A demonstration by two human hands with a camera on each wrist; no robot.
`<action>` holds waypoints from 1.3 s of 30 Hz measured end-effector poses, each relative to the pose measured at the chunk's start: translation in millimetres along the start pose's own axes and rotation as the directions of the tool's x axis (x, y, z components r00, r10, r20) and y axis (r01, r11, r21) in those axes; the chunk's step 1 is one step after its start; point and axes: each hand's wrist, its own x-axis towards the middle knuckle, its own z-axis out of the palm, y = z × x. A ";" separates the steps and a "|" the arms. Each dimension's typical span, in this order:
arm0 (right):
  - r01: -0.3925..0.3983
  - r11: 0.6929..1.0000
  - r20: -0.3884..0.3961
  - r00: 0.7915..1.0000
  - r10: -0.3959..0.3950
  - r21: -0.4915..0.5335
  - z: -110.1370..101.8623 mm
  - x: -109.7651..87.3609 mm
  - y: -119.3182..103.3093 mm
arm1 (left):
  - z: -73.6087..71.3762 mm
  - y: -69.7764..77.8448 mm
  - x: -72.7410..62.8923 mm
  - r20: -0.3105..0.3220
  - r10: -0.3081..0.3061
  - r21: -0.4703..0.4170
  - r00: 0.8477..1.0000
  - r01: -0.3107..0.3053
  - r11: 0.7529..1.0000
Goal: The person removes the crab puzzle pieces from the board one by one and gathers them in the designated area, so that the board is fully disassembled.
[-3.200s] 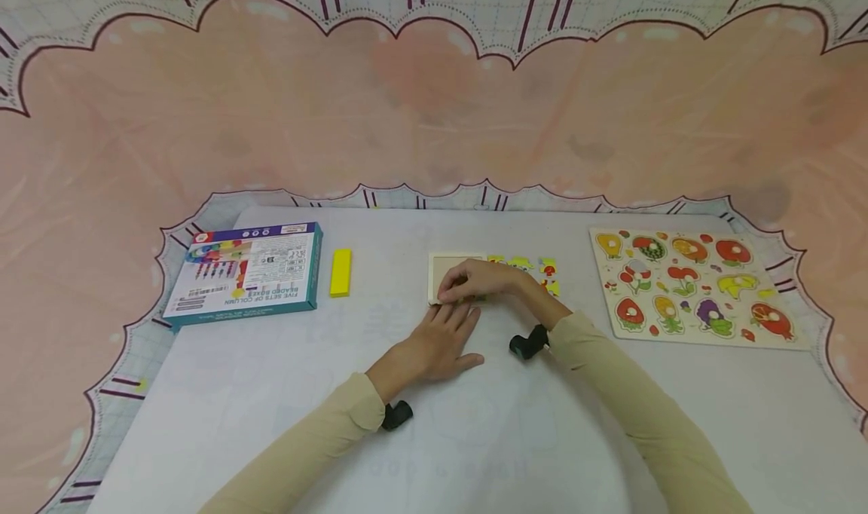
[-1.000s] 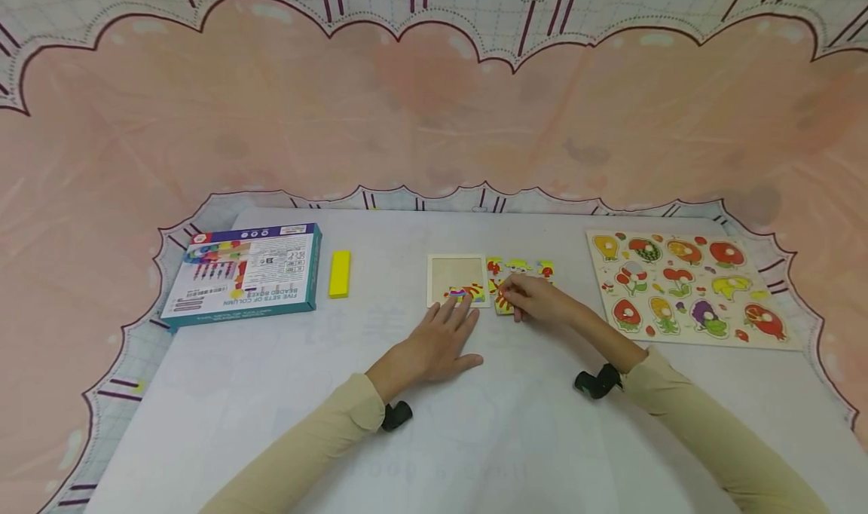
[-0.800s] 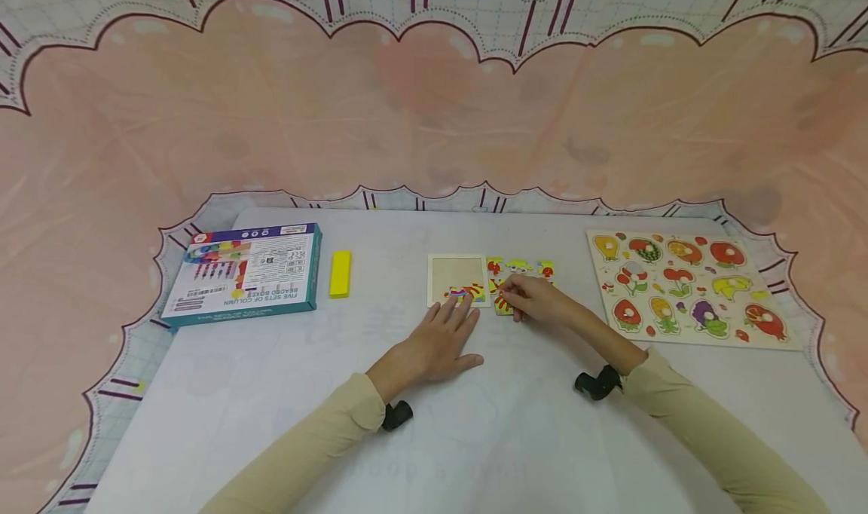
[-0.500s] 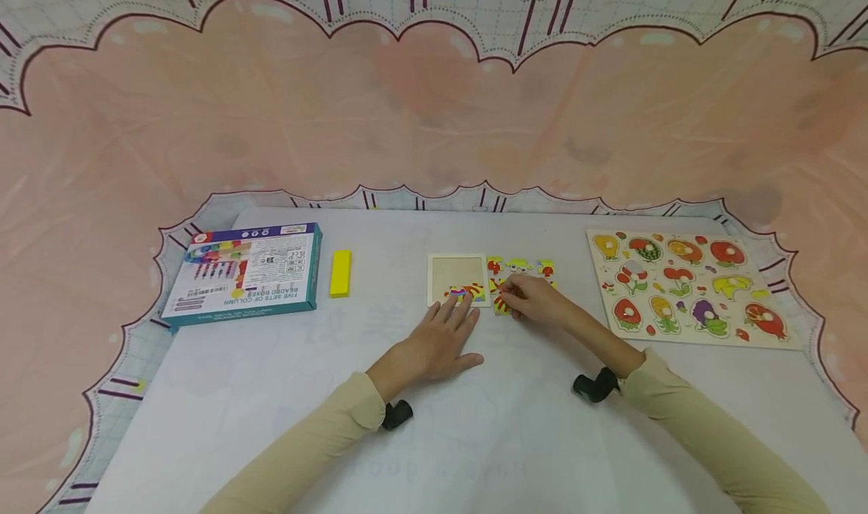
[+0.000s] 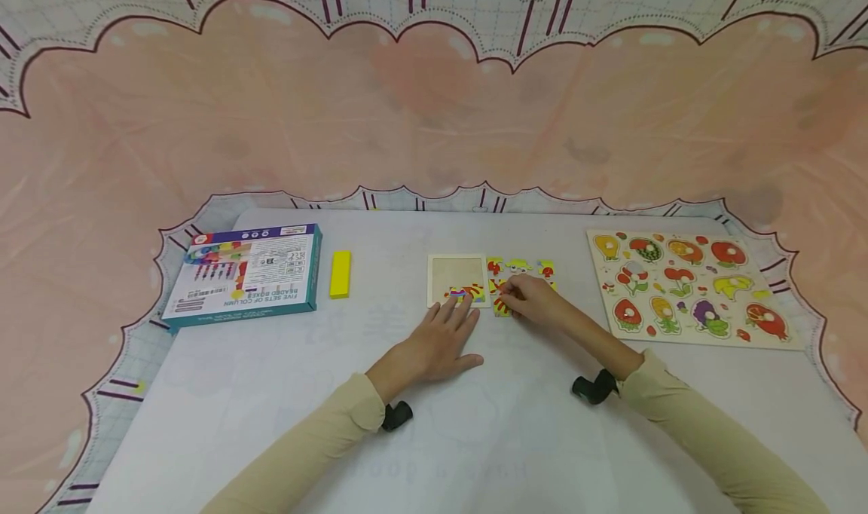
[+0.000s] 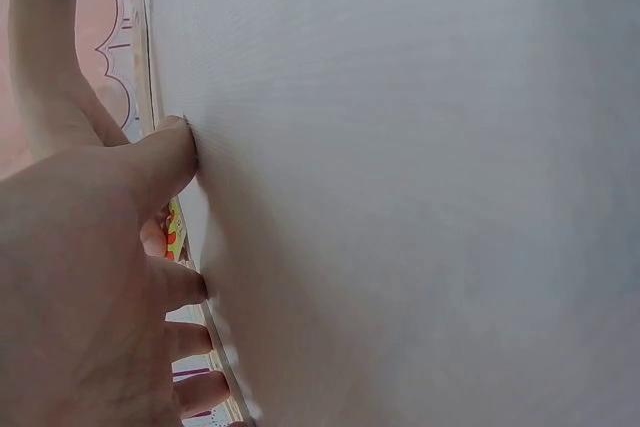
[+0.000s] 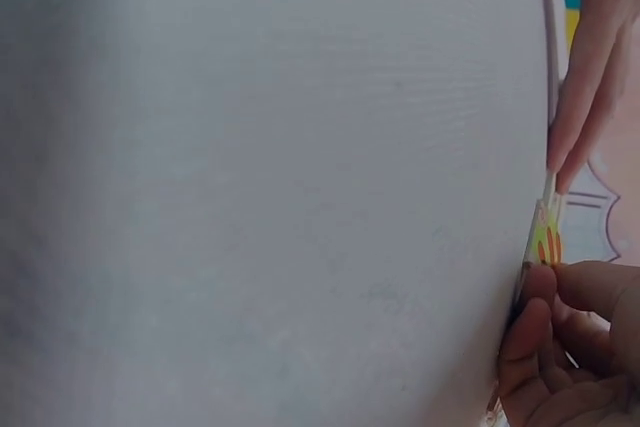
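My left hand [image 5: 434, 344] lies spread with its fingertips on the near edge of a small wooden puzzle tray [image 5: 437, 256]. A strip of colourful jigsaw pieces [image 5: 476, 293] sits in the tray's lower right, partly covered by those fingers. Just right of the tray, my right hand [image 5: 536, 301] pinches a yellow and red jigsaw piece [image 5: 500, 309] between thumb and finger. In the right wrist view the jigsaw piece [image 7: 546, 239] stands out past the fingertips, tilted against the table. More loose jigsaw pieces [image 5: 518, 264] lie behind the right hand, which hides some of them.
A fruit puzzle board [image 5: 698, 288] lies on the right of the white table [image 5: 475, 439]. Over on the left are a boxed toy set [image 5: 244, 276] and a yellow block [image 5: 340, 274]. A patterned cloth [image 5: 380, 122] hangs behind the table.
The right hand has moved from over the tray to the loose pieces at its right, uncovering pieces inside the tray. Over the last second it has shifted only slightly; the left hand stays put.
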 end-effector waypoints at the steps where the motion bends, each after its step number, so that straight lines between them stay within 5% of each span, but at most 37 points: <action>1: -0.005 1.000 -0.004 1.000 0.005 0.000 0.4 0.0 -0.3 | 0.0 0.0 0.0 0.001 0.000 0.000 1.000 0.000 1.000; 14: 0.009 0.995 -0.074 0.997 -0.017 -0.097 2.4 0.5 -3.1 | -1.5 -1.4 0.0 -0.004 0.003 -0.006 1.000 -0.003 1.000; 39: 0.034 0.999 -0.075 0.996 -0.036 -0.033 -1.6 1.4 -2.3 | 3.4 -6.6 2.2 -0.037 0.016 -0.026 0.999 -0.017 1.000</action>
